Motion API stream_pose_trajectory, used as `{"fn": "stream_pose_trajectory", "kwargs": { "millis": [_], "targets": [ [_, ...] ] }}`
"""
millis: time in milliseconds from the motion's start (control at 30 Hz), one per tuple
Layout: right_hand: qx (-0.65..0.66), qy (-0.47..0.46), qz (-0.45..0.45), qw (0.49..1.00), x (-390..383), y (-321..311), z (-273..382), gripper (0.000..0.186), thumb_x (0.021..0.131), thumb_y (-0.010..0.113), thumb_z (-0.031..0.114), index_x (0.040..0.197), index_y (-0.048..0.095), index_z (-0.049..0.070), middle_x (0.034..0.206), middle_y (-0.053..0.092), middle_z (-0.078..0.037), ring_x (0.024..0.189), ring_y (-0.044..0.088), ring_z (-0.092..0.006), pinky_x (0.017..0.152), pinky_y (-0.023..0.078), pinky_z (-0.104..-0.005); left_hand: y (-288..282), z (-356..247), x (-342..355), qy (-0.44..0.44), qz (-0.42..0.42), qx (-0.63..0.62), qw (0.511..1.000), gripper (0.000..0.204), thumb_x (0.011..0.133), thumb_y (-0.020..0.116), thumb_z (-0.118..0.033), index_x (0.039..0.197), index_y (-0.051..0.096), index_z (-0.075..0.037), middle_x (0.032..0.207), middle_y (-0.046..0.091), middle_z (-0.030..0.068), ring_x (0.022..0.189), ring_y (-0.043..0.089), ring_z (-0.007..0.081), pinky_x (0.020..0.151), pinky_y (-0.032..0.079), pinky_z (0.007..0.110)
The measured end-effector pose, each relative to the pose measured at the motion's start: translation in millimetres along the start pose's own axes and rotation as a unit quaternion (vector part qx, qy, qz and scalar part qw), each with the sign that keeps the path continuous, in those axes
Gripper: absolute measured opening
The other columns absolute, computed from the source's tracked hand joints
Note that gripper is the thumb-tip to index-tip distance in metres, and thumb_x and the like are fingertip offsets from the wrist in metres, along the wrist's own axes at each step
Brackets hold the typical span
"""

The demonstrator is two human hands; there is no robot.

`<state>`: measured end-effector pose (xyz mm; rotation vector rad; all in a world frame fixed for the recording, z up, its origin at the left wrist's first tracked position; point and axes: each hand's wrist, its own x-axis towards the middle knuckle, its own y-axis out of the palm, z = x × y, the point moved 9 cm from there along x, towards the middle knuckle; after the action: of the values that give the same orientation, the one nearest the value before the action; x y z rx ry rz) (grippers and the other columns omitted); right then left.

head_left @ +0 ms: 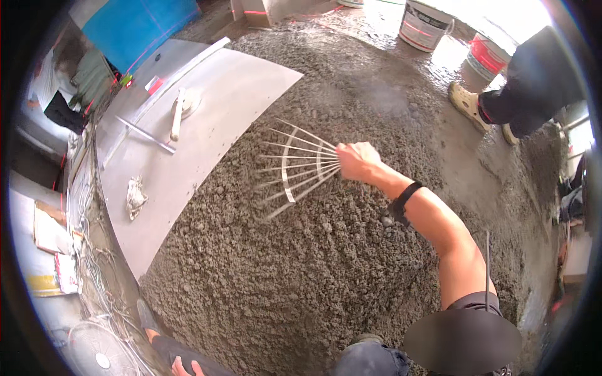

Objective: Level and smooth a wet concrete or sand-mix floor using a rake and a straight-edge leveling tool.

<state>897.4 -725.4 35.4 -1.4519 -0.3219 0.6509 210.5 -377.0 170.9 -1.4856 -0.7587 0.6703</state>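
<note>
My right hand (357,160), closed into a fist, grips a small metal fan rake (288,164) at the narrow end where its tines come together. Its tines fan out to the left over rough, damp grey mortar (282,263), and their tips are slightly blurred. I cannot tell whether the tips touch the mortar. A dark band circles my right wrist. At the lower left edge, fingers of my left hand (187,366) lie apart on my dark trouser leg, holding nothing visible; the rest of that hand is cut off.
A pale grey board (219,94) beside the mortar bears a trowel (178,116), a metal bar (145,135) and a crumpled wad (135,197). Buckets (423,28) and another person's clog (467,103) are at far right. Cables and a fan (102,360) lie left.
</note>
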Motion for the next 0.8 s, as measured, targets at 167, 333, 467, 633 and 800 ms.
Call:
{"fn": "stream_pose_trajectory", "kwargs": {
  "millis": [167,333,467,633,800],
  "targets": [
    [-0.113,0.129,-0.001,0.985,-35.8,-22.7,-169.4,0.014,0.079,0.066,0.013,0.089,0.075,0.009,0.089,0.077,-0.016,0.086,0.077,-0.0345,0.076,0.063,-0.0455,-8.1,7.7,-0.6,-0.031,0.029,0.010,0.999,0.059,0.103,0.062,-0.040,0.140,0.058,0.006,0.139,0.058,0.0306,0.130,0.053,0.0462,0.114,0.040,0.051],
    [-0.131,0.256,0.003,0.958,-117.1,-39.9,-263.5,0.024,0.076,0.070,0.020,0.096,0.077,0.008,0.097,0.077,-0.019,0.092,0.076,-0.0354,0.083,0.062,-0.0451,-22.5,-16.1,-7.3,-0.037,0.044,0.014,0.998,0.057,0.104,0.061,-0.039,0.139,0.058,0.006,0.140,0.057,0.0304,0.130,0.053,0.0463,0.112,0.042,0.050],
    [-0.101,0.309,-0.047,0.945,-167.0,-63.4,-289.5,0.029,0.078,0.067,0.016,0.103,0.074,0.004,0.099,0.076,-0.023,0.098,0.074,-0.0418,0.088,0.060,-0.0479,-8.4,1.7,-13.9,-0.045,0.044,0.015,0.998,0.057,0.103,0.063,-0.039,0.137,0.060,0.006,0.138,0.059,0.0300,0.129,0.054,0.0458,0.110,0.043,0.051],
    [-0.103,0.233,-0.096,0.962,-179.5,-68.8,-217.9,0.021,0.077,0.065,0.013,0.093,0.069,0.002,0.090,0.074,-0.026,0.086,0.075,-0.0404,0.076,0.062,-0.0494,-7.1,-2.6,-8.8,-0.042,0.016,-0.006,0.999,0.056,0.103,0.063,-0.040,0.136,0.061,0.006,0.138,0.059,0.0297,0.128,0.054,0.0462,0.110,0.044,0.051],
    [-0.026,0.059,-0.020,0.998,-105.6,-2.0,-57.8,0.014,0.076,0.067,0.018,0.084,0.068,0.006,0.078,0.074,-0.016,0.074,0.076,-0.0343,0.067,0.062,-0.0448,-0.7,-16.8,7.5,-0.030,0.035,0.011,0.999,0.060,0.103,0.061,-0.044,0.137,0.061,0.005,0.139,0.059,0.0295,0.128,0.054,0.0456,0.110,0.042,0.051]
  ]
}}
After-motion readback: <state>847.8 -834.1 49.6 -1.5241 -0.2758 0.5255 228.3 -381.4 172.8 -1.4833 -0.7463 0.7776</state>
